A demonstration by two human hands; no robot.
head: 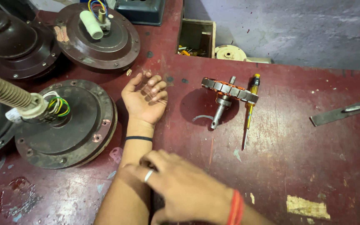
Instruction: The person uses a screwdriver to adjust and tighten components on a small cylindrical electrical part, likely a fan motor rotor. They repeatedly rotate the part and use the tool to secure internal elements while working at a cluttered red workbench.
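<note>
While left hand lies palm-up, empty, stator near, right hand on forearm.

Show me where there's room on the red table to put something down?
The widest bare patch of the table is right of the screwdriver, below the flat metal bar. A smaller patch lies at the near left, below the fan motor. The far left is crowded with motors. The left hand rests palm up between the motor and the wound core.
</note>
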